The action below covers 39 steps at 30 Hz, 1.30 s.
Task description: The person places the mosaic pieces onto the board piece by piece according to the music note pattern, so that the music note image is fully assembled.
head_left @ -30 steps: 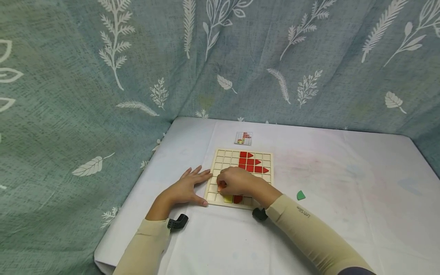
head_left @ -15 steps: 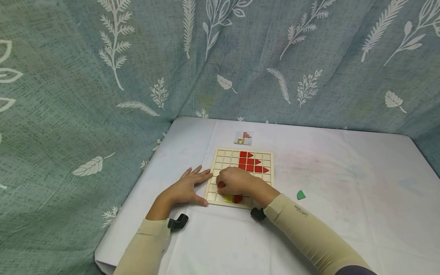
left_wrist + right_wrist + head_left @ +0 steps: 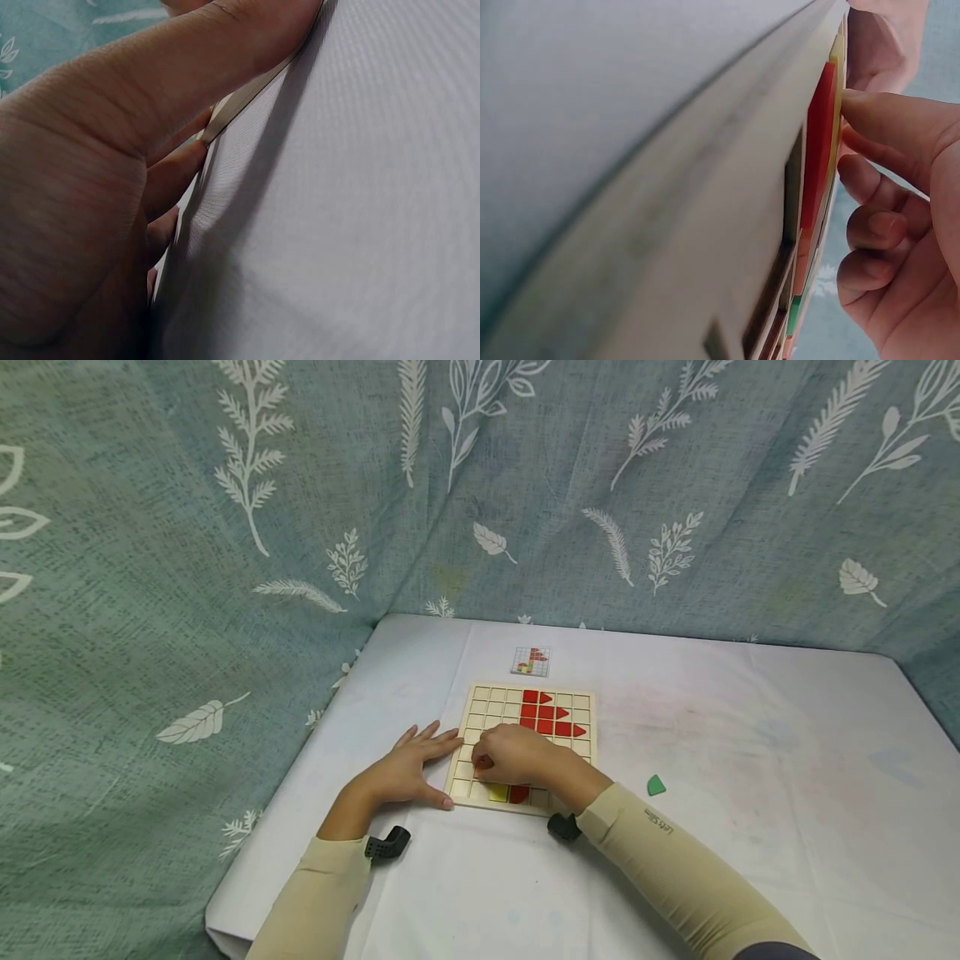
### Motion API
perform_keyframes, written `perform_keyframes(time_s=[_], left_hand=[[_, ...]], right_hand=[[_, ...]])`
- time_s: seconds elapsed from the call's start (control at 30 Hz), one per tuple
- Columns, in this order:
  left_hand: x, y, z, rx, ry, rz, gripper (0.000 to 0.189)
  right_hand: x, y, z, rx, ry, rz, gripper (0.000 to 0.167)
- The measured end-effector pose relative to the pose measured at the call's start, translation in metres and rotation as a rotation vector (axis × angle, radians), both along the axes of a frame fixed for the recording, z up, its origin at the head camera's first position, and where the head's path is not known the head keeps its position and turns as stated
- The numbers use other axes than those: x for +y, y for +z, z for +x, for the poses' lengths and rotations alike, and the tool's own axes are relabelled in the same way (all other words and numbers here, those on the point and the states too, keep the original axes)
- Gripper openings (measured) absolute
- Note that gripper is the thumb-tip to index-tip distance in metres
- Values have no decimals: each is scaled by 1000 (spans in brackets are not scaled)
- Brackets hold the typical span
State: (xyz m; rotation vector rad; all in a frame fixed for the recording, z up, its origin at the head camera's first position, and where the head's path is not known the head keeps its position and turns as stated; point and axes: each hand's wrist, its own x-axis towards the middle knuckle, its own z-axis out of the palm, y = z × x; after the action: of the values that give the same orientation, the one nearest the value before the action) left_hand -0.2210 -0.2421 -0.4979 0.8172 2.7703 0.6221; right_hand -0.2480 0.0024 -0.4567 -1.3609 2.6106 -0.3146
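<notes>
A square wooden grid board (image 3: 467, 747) lies on the table. My left hand (image 3: 408, 768) has its fingers spread, with fingertips and thumb at the board's left edge. Over the board's lower left cells, my right hand (image 3: 517, 754) pinches a small orange-red tile (image 3: 483, 764) with thumb and index finger; the tile is mostly hidden. The other fingers curl in, as the right wrist view shows. Just below the hand, a yellow tile (image 3: 498, 792) and a rounded red tile (image 3: 518, 794) sit in the grid. Red square and pointed tiles (image 3: 546, 712) fill cells higher up.
Behind the board lies a small pattern card (image 3: 531, 662). A green quarter-round tile (image 3: 656, 785) rests on the white cloth (image 3: 750, 760) to the right. A leaf-patterned curtain (image 3: 562, 485) hangs along the back and left sides of the table.
My right wrist has shifted very slightly left, its fingers staying at the same cell. My left hand and the board look unmoved.
</notes>
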Motion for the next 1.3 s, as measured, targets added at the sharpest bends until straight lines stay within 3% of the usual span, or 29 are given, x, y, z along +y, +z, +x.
perform_keyframes(time_s=[0.47, 0.97, 1.3], left_hand=[[0, -1, 1, 5, 7, -11, 114], [2, -1, -1, -12, 32, -9, 117], [2, -1, 0, -17, 35, 1, 116]], right_hand=[[17, 1, 0, -67, -45, -53, 23], [69, 9, 2, -22, -142, -73, 17], [105, 11, 5, 28, -159, -102, 15]])
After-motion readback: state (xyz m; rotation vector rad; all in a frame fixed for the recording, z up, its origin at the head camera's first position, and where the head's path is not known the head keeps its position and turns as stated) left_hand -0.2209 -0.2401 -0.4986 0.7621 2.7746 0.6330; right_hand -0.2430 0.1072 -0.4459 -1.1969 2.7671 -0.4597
